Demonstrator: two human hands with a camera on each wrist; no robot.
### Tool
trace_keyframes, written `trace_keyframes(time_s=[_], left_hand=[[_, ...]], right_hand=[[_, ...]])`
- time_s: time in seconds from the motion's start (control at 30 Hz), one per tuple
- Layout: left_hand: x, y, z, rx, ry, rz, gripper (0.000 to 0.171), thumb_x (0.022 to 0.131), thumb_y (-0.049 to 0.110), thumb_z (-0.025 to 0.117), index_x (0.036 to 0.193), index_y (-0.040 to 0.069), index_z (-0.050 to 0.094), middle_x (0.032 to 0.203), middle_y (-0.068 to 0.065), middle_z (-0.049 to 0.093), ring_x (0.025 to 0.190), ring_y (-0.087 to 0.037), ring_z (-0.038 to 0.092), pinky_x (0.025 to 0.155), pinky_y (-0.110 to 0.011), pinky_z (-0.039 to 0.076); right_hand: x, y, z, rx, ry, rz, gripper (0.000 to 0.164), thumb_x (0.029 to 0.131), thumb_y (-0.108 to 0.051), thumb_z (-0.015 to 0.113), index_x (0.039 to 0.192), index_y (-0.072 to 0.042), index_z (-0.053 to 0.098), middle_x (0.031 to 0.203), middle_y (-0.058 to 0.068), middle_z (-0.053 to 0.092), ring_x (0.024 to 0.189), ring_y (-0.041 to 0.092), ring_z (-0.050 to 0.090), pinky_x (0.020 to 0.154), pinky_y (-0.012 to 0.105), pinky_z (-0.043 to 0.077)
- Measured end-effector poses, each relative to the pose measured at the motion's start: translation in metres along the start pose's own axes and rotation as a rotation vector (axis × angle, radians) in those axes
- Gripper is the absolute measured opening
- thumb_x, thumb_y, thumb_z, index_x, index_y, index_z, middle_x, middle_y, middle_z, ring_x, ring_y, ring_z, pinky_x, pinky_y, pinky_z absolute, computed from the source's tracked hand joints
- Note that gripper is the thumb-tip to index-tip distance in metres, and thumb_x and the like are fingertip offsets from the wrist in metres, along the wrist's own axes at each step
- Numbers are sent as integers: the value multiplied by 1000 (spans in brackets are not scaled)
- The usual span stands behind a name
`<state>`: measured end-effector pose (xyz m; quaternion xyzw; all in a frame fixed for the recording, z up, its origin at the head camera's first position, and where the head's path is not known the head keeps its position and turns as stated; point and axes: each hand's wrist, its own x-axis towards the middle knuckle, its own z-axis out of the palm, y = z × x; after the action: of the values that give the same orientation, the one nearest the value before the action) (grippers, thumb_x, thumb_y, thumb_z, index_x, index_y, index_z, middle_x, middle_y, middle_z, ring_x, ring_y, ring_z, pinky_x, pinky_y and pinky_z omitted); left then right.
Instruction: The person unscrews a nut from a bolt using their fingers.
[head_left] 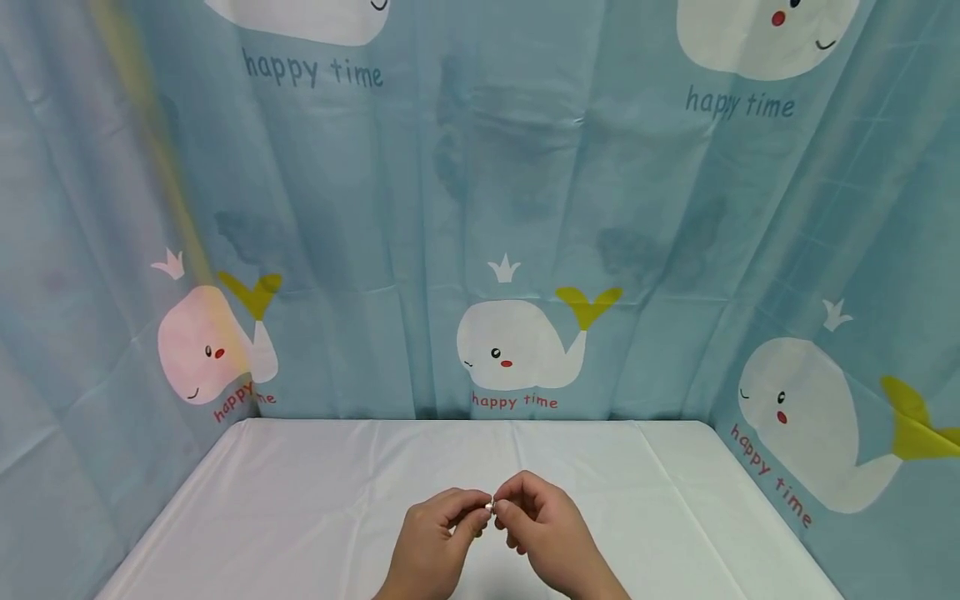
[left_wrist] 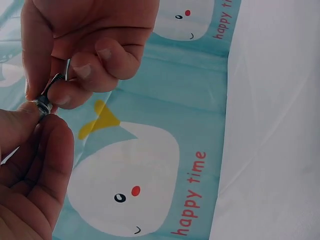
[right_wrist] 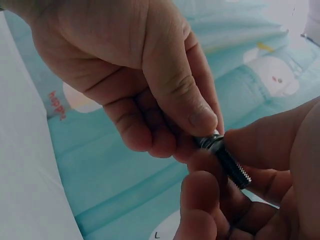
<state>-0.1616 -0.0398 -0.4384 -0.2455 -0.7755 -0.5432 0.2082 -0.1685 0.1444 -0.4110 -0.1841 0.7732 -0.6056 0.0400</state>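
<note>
A small metal bolt [head_left: 490, 507] is between my two hands, above the white table. My left hand [head_left: 438, 533] pinches its head end between thumb and fingertips. From the other side, the thumb and fingers of my right hand [head_left: 551, 529] pinch it at the ring-like part close to the head. In the right wrist view the threaded shank of the bolt [right_wrist: 235, 170] points down and right, toward the right palm. The left wrist view shows the shiny collar of the bolt [left_wrist: 43, 104] between the fingertips; whether it is a nut or a washer I cannot tell.
A white cloth covers the table [head_left: 300, 492] under both hands. Blue curtains [head_left: 360, 333] printed with whales and "happy time" stand behind the table and along its left and right sides.
</note>
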Motion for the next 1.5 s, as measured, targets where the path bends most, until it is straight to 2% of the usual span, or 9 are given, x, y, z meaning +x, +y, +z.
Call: trace_keyframes(time_s=[0.1,0.2,0.33,0.5,0.7,0.87,1.13,1.33,1.5], left_hand=[[1,-2,0,-2,11,3,7,96,17,69,100,15,74,85,11,65,70,-4,61,64,-26,56],[-1,-4,2,-5,12,-32,7,96,18,69,100,15,74,86,11,67,70,-4,62,64,-26,56],[-6,-5,4,-16,-3,-91,10,96,22,69,100,16,75,88,11,68,72,-5,63,64,-26,56],[-9,-4,6,-45,-19,-130,10,96,22,69,99,14,76,88,9,68,71,-5,63,63,-27,56],[-13,-5,10,-54,13,-95,5,93,15,72,96,11,75,85,8,68,65,-4,61,56,-26,54],[-13,-7,12,-37,30,-50,4,92,11,73,96,10,75,84,9,67,64,-3,61,55,-25,53],[-7,-7,6,-11,32,2,4,93,12,72,96,11,75,82,11,66,65,-3,60,55,-24,52],[-4,-7,5,-29,22,5,5,93,13,71,96,12,75,83,10,66,65,-3,60,55,-25,52],[-2,-7,6,-37,14,-7,5,94,14,71,96,12,75,83,11,66,65,-3,60,54,-25,52]], right_hand=[[0,0,2,-5,21,-14,10,97,-19,66,101,-10,64,86,8,65,62,20,60,54,33,53],[-1,1,4,32,40,23,14,97,-20,66,104,-8,63,91,9,65,60,22,61,53,33,53],[-5,6,10,127,33,106,23,100,-28,64,103,-5,61,88,10,66,58,22,60,52,34,53],[-7,10,13,150,29,110,23,98,-27,65,100,-5,63,86,11,66,59,20,59,55,33,54],[-9,12,4,188,-28,85,20,96,-20,68,105,-3,63,93,13,68,63,19,60,55,31,53],[-10,11,-3,213,-45,103,22,99,-22,64,106,-2,60,89,15,67,61,19,59,56,31,53],[-6,9,-5,156,-40,60,16,96,-18,66,99,-3,63,86,13,66,64,19,61,58,33,55],[-2,7,-4,169,-50,54,19,98,-21,64,101,-2,62,88,12,65,65,19,61,57,32,54],[0,7,-3,161,-32,53,15,95,-16,67,99,-3,62,85,12,65,65,19,61,58,33,54]])
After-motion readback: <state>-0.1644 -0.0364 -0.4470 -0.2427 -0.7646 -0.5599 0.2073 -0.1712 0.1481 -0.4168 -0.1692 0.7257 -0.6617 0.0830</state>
